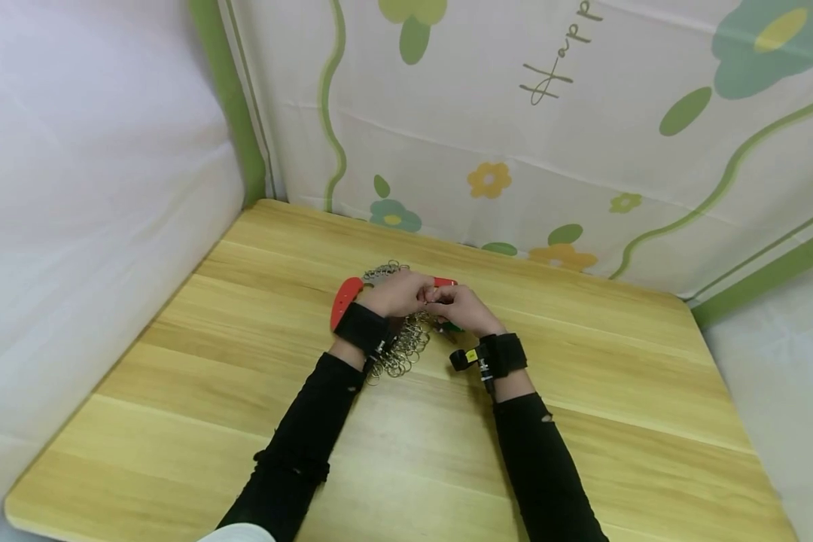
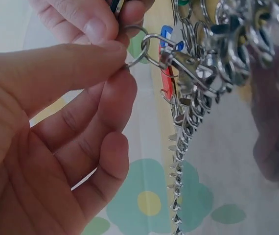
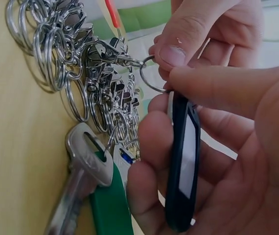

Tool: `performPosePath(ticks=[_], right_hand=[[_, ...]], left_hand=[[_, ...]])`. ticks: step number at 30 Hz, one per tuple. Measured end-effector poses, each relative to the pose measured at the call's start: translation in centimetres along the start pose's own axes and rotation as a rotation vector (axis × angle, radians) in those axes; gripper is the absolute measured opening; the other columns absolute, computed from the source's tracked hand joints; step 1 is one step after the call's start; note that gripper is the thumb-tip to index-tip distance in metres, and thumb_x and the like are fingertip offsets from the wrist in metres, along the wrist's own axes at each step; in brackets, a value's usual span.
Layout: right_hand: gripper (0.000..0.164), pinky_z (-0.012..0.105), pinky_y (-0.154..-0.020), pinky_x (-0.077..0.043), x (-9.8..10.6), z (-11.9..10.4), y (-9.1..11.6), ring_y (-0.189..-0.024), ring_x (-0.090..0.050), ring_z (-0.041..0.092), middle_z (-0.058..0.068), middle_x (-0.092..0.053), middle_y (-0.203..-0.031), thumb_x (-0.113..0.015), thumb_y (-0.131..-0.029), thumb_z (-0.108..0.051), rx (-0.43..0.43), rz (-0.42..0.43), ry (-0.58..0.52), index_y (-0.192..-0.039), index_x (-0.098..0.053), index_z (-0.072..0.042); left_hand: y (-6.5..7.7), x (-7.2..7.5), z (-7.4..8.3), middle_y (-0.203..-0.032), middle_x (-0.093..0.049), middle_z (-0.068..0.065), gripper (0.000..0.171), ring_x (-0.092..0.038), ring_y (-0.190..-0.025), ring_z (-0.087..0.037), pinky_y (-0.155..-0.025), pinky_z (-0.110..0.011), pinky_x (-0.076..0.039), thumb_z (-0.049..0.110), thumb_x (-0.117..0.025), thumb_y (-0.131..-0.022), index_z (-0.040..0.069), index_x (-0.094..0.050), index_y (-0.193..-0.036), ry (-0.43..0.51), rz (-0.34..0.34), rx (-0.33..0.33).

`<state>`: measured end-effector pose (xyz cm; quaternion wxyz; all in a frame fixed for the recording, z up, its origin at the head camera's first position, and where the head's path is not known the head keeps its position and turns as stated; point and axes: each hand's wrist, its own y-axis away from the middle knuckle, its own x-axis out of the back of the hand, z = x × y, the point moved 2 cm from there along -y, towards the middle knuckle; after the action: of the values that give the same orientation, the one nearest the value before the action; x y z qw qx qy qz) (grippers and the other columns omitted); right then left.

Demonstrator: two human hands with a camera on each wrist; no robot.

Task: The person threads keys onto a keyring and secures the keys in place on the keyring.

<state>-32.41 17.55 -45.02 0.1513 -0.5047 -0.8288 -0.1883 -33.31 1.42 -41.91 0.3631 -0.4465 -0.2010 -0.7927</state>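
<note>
A split ring (image 2: 142, 46) hooked to a metal clasp is pinched between the thumb and forefinger of my left hand (image 1: 403, 293). Close against it, my right hand (image 1: 470, 310) grips a dark key tag (image 3: 183, 161) with a white label, its fingers curled round the tag and its thumb at the ring. Many linked rings and clasps (image 1: 406, 350) hang together below the hands. Beside them in the right wrist view is a silver key (image 3: 83, 164) with a green tag (image 3: 111, 200). Whether the dark tag is threaded onto the ring is hidden by the fingers.
A red curved piece (image 1: 345, 302) lies on the wooden table (image 1: 583, 421) by the left wrist. Another red piece (image 1: 445, 281) shows just beyond the hands. A printed curtain (image 1: 440, 128) stands behind the table's far edge.
</note>
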Motion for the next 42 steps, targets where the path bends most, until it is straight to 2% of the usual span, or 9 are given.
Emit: performPosePath(ticks=[3, 7, 10, 15, 21, 26, 32, 36, 42], right_hand=[[0.019, 0.045, -0.07, -0.047, 0.0, -0.26, 0.05, -0.078, -0.057, 0.038, 0.023, -0.063, -0.092, -0.061, -0.094, -0.016, -0.005, -0.013, 0.003, -0.099, -0.065, 0.002], [0.019, 0.042, -0.068, -0.047, -0.03, -0.18, -0.07, -0.075, -0.057, 0.036, 0.022, -0.062, -0.085, -0.059, -0.095, -0.015, 0.007, -0.007, 0.022, -0.097, -0.065, 0.003], [0.018, 0.038, -0.066, -0.047, -0.13, 0.04, -0.13, -0.073, -0.058, 0.032, 0.019, -0.062, -0.082, -0.059, -0.095, -0.017, 0.02, 0.008, 0.037, -0.095, -0.066, 0.0], [0.019, 0.038, -0.066, -0.046, -0.2, -0.02, 0.09, -0.072, -0.056, 0.032, 0.02, -0.06, -0.08, -0.059, -0.095, -0.018, 0.012, 0.007, 0.047, -0.095, -0.065, 0.0], [0.017, 0.039, -0.067, -0.048, -0.07, 0.25, 0.02, -0.072, -0.059, 0.031, 0.017, -0.063, -0.082, -0.061, -0.094, -0.017, -0.003, 0.001, 0.045, -0.095, -0.066, 0.0], [0.016, 0.043, -0.069, -0.049, -0.05, 0.06, -0.02, -0.073, -0.061, 0.031, 0.016, -0.065, -0.086, -0.063, -0.093, -0.018, 0.002, 0.013, 0.064, -0.094, -0.067, -0.002], [0.016, 0.045, -0.07, -0.049, 0.03, -0.19, 0.23, -0.074, -0.061, 0.033, 0.016, -0.065, -0.088, -0.062, -0.093, -0.018, 0.009, 0.021, 0.08, -0.095, -0.068, -0.003], [0.014, 0.043, -0.07, -0.049, 0.17, -0.1, 0.38, -0.074, -0.06, 0.033, 0.014, -0.064, -0.088, -0.061, -0.094, -0.017, 0.004, 0.029, 0.076, -0.096, -0.068, -0.005], [0.014, 0.044, -0.07, -0.05, 0.31, -0.2, 0.36, -0.075, -0.06, 0.035, 0.014, -0.065, -0.091, -0.061, -0.094, -0.015, 0.017, 0.012, 0.072, -0.097, -0.068, -0.002]], left_hand=[[-0.04, -0.09, -0.3, -0.079, -0.056, -0.002, 0.009, -0.043, -0.063, -0.015, -0.071, -0.029, -0.039, 0.011, -0.059, -0.094, 0.009, -0.06, -0.085, 0.031, -0.012, 0.04], [-0.06, -0.18, -0.7, -0.067, -0.047, -0.001, 0.022, -0.036, -0.055, -0.014, -0.063, -0.027, -0.034, 0.012, -0.058, -0.094, 0.01, -0.054, -0.073, 0.035, -0.044, 0.092], [-0.06, -0.32, -0.9, -0.061, -0.034, 0.0, 0.031, -0.035, -0.052, -0.013, -0.061, -0.026, -0.033, 0.016, -0.059, -0.095, 0.011, -0.047, -0.067, 0.018, -0.057, 0.095], [-0.03, -0.46, -1.04, -0.058, -0.031, 0.001, 0.035, -0.033, -0.049, -0.012, -0.061, -0.026, -0.034, 0.016, -0.057, -0.096, 0.013, -0.043, -0.064, 0.047, -0.067, 0.088], [0.18, -0.17, -0.81, -0.058, -0.034, 0.0, 0.03, -0.033, -0.051, -0.013, -0.069, -0.028, -0.034, 0.011, -0.053, -0.097, 0.012, -0.048, -0.068, 0.032, -0.051, 0.069], [0.22, -0.12, -0.65, -0.06, -0.036, 0.0, 0.027, -0.035, -0.052, -0.013, -0.07, -0.029, -0.035, 0.011, -0.055, -0.096, 0.011, -0.05, -0.07, 0.003, -0.05, 0.062], [0.13, -0.23, -0.61, -0.06, -0.032, 0.0, 0.031, -0.031, -0.052, -0.013, -0.064, -0.028, -0.034, 0.014, -0.056, -0.096, 0.011, -0.045, -0.067, 0.014, -0.059, 0.067], [0.21, -0.19, -0.7, -0.063, -0.038, 0.0, 0.027, -0.036, -0.053, -0.013, -0.062, -0.028, -0.034, 0.014, -0.059, -0.094, 0.011, -0.049, -0.069, 0.019, -0.07, 0.082], [0.29, 0.1, -0.68, -0.068, -0.05, -0.002, 0.018, -0.044, -0.057, -0.015, -0.066, -0.03, -0.038, 0.015, -0.058, -0.095, 0.004, -0.062, -0.081, 0.024, -0.078, 0.097]])
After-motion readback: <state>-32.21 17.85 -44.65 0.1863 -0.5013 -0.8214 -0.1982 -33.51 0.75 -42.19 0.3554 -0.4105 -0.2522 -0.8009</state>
